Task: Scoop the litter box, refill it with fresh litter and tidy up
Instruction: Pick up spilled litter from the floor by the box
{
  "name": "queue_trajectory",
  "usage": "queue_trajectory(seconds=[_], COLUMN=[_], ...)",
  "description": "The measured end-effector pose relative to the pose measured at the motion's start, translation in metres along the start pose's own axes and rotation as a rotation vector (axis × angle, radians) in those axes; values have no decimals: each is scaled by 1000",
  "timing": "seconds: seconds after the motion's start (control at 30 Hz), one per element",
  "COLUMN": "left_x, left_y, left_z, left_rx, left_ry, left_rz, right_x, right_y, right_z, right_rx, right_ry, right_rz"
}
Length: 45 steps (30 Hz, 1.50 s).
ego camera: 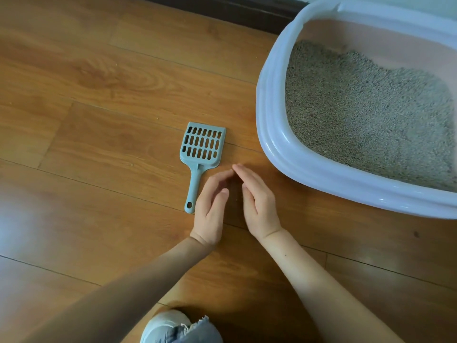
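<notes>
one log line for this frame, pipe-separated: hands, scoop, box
left hand: open, cupped on floor | right hand: open, cupped, fingertips meeting left | scoop: flat on floor, untouched | litter box: holds litter

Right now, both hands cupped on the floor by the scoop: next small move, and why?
Probably draw the left hand and right hand together to gather the few stray litter bits on the floor between them. Fingertips already meet, palms face inward, neither holds anything. The scoop lies untouched beside the left hand, and the litter box sits close right.
</notes>
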<state>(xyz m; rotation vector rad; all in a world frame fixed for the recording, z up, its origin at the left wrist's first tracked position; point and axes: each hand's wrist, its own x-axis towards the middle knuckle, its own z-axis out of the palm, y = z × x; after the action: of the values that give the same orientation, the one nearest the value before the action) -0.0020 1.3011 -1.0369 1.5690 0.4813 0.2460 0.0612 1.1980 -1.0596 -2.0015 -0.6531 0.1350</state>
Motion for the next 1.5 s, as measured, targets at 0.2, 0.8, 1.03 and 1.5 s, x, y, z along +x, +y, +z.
queue_trajectory(seconds=[0.2, 0.8, 1.03, 1.5], left_x=[15, 23, 22, 29], left_y=[2, 7, 9, 18], left_z=[-14, -12, -9, -14], left_rx=[-506, -918, -904, -1121], left_ry=[49, 40, 67, 29], left_rz=[-231, -437, -467, -689], right_x=[-11, 6, 10, 1], right_y=[-4, 6, 6, -46], right_z=[-44, -23, -20, -18], right_rx=[-383, -387, -464, -289], right_ry=[-10, -102, -246, -39], right_rz=[6, 3, 70, -121])
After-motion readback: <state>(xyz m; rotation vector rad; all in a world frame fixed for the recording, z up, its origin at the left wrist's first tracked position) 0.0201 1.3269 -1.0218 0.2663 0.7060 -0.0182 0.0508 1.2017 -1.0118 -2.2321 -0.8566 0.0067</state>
